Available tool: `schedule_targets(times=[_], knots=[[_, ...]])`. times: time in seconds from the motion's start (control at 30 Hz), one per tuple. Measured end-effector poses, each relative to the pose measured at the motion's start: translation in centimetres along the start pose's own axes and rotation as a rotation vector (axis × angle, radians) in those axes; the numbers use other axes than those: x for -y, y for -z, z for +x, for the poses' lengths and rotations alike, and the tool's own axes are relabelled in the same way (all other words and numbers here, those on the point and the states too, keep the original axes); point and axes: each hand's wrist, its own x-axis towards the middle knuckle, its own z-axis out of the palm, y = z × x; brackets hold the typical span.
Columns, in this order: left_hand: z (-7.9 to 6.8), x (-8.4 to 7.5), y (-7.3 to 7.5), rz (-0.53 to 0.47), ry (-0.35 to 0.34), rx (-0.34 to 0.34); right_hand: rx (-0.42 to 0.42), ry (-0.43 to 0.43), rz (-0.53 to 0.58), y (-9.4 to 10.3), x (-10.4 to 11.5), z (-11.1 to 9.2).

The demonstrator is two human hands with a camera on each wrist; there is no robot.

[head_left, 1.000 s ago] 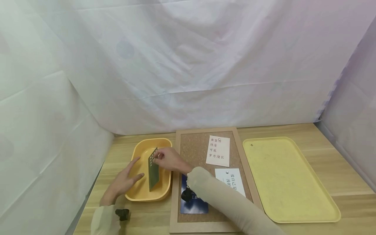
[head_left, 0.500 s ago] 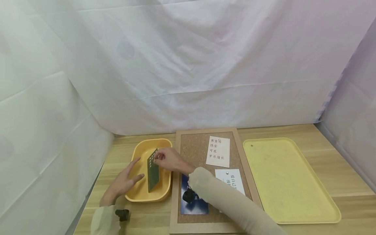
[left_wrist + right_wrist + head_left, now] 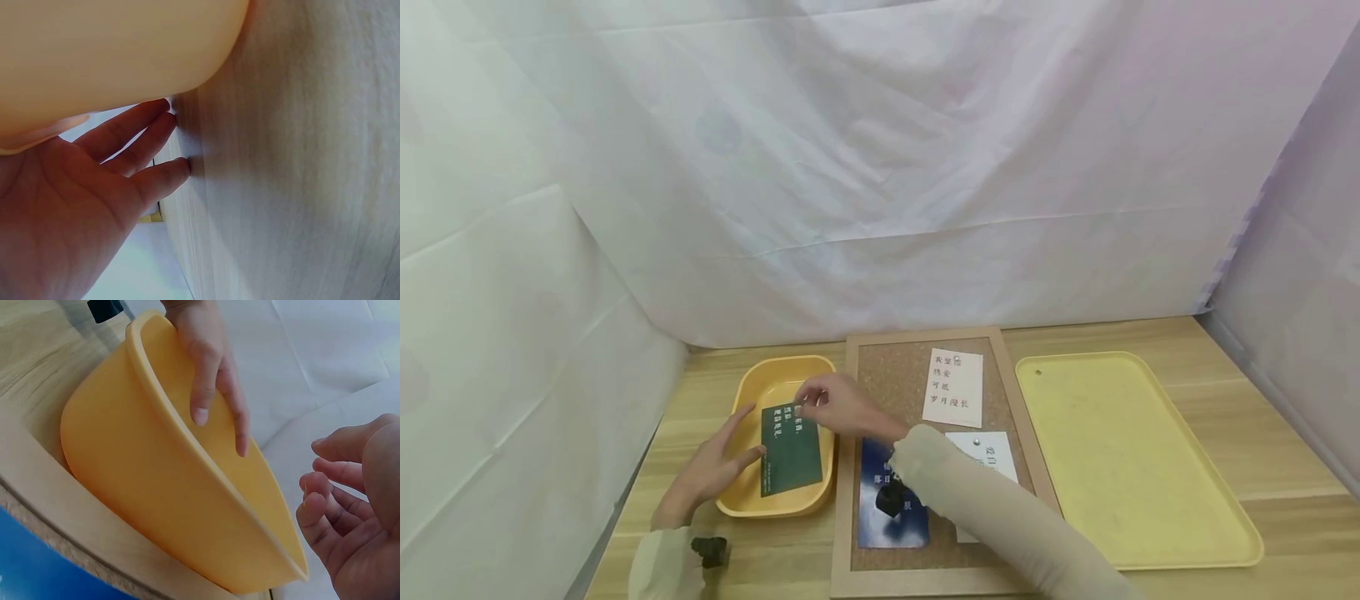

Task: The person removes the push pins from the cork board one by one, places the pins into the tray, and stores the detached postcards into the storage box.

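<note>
A dark green card [image 3: 793,457] with white Chinese characters lies face up inside a yellow plastic basin [image 3: 747,502]. My right hand [image 3: 841,406] is over the basin's right side, fingertips overlapping the card's upper edge in the head view. In the right wrist view its fingers curl loosely and nothing shows between them. My left hand [image 3: 706,468] straddles the basin's left rim. Thumb and index finger reach inside, while the other fingers [image 3: 159,180] extend straight outside, tips at the tabletop beneath the basin wall [image 3: 137,50].
Right of the basin lies a wood-framed corkboard [image 3: 887,379] bearing a cream card [image 3: 953,388], a white card [image 3: 988,454] and a blue card [image 3: 880,529]. My right forearm crosses it. Farther right is a pale yellow tray [image 3: 1127,458] with a small pin [image 3: 1038,372]. White curtain stands behind.
The green card was upright, its top edge pinched by my right hand. Now it is let go and lies face up in the basin. Both hands stay nearly in place.
</note>
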Motion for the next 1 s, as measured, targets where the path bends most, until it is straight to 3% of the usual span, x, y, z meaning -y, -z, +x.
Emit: schedule_targets(times=[0.33,0.57,0.8,1.0], knots=[[-0.1,0.1,0.0,0.008,0.005,0.002,0.015,0.036,0.02,1.9,-0.6,-1.3],[-0.1,0.2,0.0,0.006,-0.008,-0.003,0.001,0.047,-0.046,3.6,-1.7,-2.5],[0.0,0.1,0.0,0.005,-0.009,0.0,0.018,-0.025,0.012,5.4,-3.2,-3.2],[-0.1,0.0,0.0,-0.005,-0.009,0.003,-0.028,-0.059,-0.061,7.0,-4.7,-3.7]])
